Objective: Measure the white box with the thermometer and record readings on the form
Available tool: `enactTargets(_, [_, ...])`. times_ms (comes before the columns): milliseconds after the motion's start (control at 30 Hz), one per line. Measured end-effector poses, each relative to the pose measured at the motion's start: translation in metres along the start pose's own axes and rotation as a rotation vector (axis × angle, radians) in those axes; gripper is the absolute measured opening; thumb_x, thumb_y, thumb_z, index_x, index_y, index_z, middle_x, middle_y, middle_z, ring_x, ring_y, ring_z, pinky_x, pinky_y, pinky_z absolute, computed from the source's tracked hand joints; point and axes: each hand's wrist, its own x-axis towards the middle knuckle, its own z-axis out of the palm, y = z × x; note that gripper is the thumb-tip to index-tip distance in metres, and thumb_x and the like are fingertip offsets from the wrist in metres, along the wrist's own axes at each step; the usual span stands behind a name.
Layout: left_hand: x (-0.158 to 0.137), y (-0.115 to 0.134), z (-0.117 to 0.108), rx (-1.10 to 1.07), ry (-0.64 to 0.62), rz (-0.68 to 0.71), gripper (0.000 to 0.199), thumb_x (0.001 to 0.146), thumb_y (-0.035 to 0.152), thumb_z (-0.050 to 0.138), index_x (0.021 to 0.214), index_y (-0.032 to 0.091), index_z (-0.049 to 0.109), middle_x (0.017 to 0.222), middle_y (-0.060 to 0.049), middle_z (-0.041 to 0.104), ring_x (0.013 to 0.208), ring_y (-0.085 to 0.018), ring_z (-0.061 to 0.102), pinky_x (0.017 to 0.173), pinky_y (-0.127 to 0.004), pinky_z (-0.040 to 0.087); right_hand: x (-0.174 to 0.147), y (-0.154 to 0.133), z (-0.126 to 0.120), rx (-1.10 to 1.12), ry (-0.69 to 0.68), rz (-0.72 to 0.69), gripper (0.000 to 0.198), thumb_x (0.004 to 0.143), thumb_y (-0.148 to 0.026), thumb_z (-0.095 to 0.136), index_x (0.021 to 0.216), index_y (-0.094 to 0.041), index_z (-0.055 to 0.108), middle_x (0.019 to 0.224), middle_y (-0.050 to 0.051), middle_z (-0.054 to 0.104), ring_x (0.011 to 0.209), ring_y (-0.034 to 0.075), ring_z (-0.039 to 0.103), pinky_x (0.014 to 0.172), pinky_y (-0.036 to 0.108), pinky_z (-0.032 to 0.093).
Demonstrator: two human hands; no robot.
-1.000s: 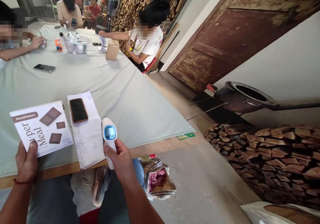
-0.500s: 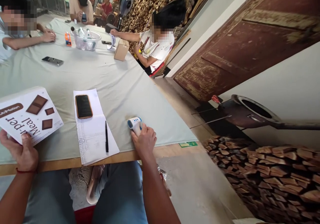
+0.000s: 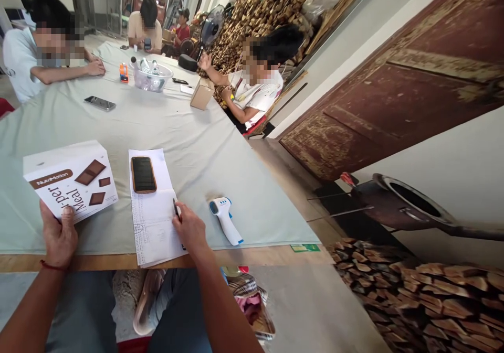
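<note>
My left hand [image 3: 61, 237] grips the lower edge of a white box [image 3: 74, 182] with chocolate pieces printed on it, the thumb on its front. The box is tilted above the cloth at the left. My right hand [image 3: 191, 230] is closed on a black pen [image 3: 175, 206], over the right edge of a printed paper sheet [image 3: 153, 237]. A phone in an orange case [image 3: 143, 174] lies face up on the sheet's upper part. Right of my right hand, a white and blue infrared thermometer [image 3: 225, 219] lies on the cloth, apart from my fingers.
Further up the cloth-covered table [image 3: 252, 195] are another phone [image 3: 100, 103], a clear plastic basin [image 3: 151, 77] of bottles, an orange item [image 3: 124, 73] and a cardboard box [image 3: 202, 94]. Several people sit around its far part. Stacked firewood [image 3: 441, 300] stands right of the table.
My right hand has let go of the thermometer and moved left onto the pen. The box in my left hand has shifted right in view. The person at the right has raised a hand off the table.
</note>
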Motion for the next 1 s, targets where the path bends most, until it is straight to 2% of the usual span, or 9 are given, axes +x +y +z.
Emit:
enactTargets(167, [-0.001, 0.0, 0.0, 0.001, -0.013, -0.003, 0.074, 0.091, 0.06, 0.05, 0.143, 0.009, 0.038, 0.134, -0.019, 0.054, 0.119, -0.024, 0.054, 0.11, -0.039, 0.043, -0.016, 0.014, -0.001, 0.538, 0.136, -0.119, 0.04, 0.087, -0.026, 0.042, 0.121, -0.017, 0.06, 0.103, 0.009, 0.066, 0.096, 0.02, 0.062, 0.091, 0.035, 0.048])
enactTargets(300, [-0.002, -0.001, 0.002, -0.017, -0.03, 0.019, 0.072, 0.091, 0.059, 0.052, 0.14, 0.007, 0.04, 0.134, -0.019, 0.054, 0.121, -0.023, 0.053, 0.112, -0.039, 0.04, -0.043, 0.012, 0.002, 0.808, 0.252, -0.08, 0.037, 0.084, -0.039, 0.06, 0.115, -0.02, 0.054, 0.091, 0.004, 0.056, 0.082, 0.016, 0.057, 0.079, 0.031, 0.05])
enactTargets(400, [-0.002, -0.004, 0.004, -0.038, -0.042, 0.015, 0.071, 0.09, 0.06, 0.054, 0.136, 0.007, 0.043, 0.132, -0.017, 0.056, 0.12, -0.022, 0.054, 0.111, -0.037, 0.041, -0.062, 0.004, 0.001, 0.841, 0.255, -0.079, 0.033, 0.093, -0.052, 0.05, 0.1, -0.021, 0.057, 0.078, 0.0, 0.05, 0.071, 0.015, 0.051, 0.071, 0.03, 0.047])
enactTargets(533, [-0.003, -0.009, 0.005, -0.045, -0.056, -0.012, 0.072, 0.089, 0.06, 0.057, 0.134, 0.005, 0.045, 0.132, -0.017, 0.057, 0.119, -0.021, 0.055, 0.107, -0.036, 0.044, -0.078, -0.008, -0.001, 0.885, 0.105, -0.077, 0.05, 0.096, -0.059, 0.038, 0.117, -0.02, 0.061, 0.088, 0.005, 0.059, 0.079, 0.018, 0.057, 0.078, 0.036, 0.05])
enactTargets(600, [-0.003, -0.012, 0.005, -0.052, -0.053, -0.016, 0.072, 0.09, 0.059, 0.056, 0.133, 0.003, 0.047, 0.131, -0.017, 0.058, 0.12, -0.021, 0.055, 0.107, -0.035, 0.044, -0.08, -0.014, 0.001, 0.91, 0.044, -0.071, 0.048, 0.096, -0.056, 0.04, 0.12, -0.02, 0.062, 0.096, 0.007, 0.063, 0.084, 0.019, 0.06, 0.081, 0.037, 0.05])
enactTargets(667, [-0.004, -0.015, 0.006, -0.066, -0.047, -0.016, 0.071, 0.091, 0.058, 0.056, 0.133, 0.001, 0.048, 0.129, -0.017, 0.06, 0.118, -0.02, 0.056, 0.107, -0.034, 0.043, -0.079, -0.018, 0.005, 0.906, 0.019, -0.081, 0.036, 0.093, -0.047, 0.049, 0.109, -0.02, 0.066, 0.095, 0.007, 0.065, 0.084, 0.018, 0.061, 0.081, 0.036, 0.05])
enactTargets(767, [-0.004, -0.016, 0.006, -0.106, -0.043, -0.028, 0.073, 0.088, 0.057, 0.06, 0.133, 0.001, 0.048, 0.127, -0.017, 0.061, 0.115, -0.02, 0.058, 0.106, -0.035, 0.044, -0.077, -0.024, 0.015, 0.886, 0.057, -0.015, 0.016, 0.081, -0.035, 0.06, 0.086, -0.02, 0.065, 0.081, 0.003, 0.064, 0.075, 0.016, 0.058, 0.073, 0.031, 0.048])
enactTargets(867, [-0.004, -0.013, 0.007, -0.127, -0.043, -0.058, 0.075, 0.085, 0.057, 0.065, 0.133, 0.003, 0.048, 0.127, -0.016, 0.061, 0.115, -0.02, 0.058, 0.104, -0.035, 0.046, -0.078, -0.029, 0.025, 0.872, 0.066, 0.084, 0.013, 0.073, -0.033, 0.059, 0.078, -0.021, 0.061, 0.066, -0.001, 0.058, 0.061, 0.013, 0.051, 0.059, 0.027, 0.044])
enactTargets(1000, [-0.005, -0.01, 0.008, -0.154, -0.045, -0.084, 0.075, 0.084, 0.056, 0.067, 0.133, 0.002, 0.047, 0.128, -0.017, 0.06, 0.117, -0.02, 0.057, 0.106, -0.034, 0.045, -0.08, -0.033, 0.033, 0.825, 0.057, 0.047, 0.01, 0.072, -0.032, 0.057, 0.069, -0.022, 0.058, 0.056, -0.004, 0.051, 0.053, 0.012, 0.045, 0.054, 0.026, 0.04])
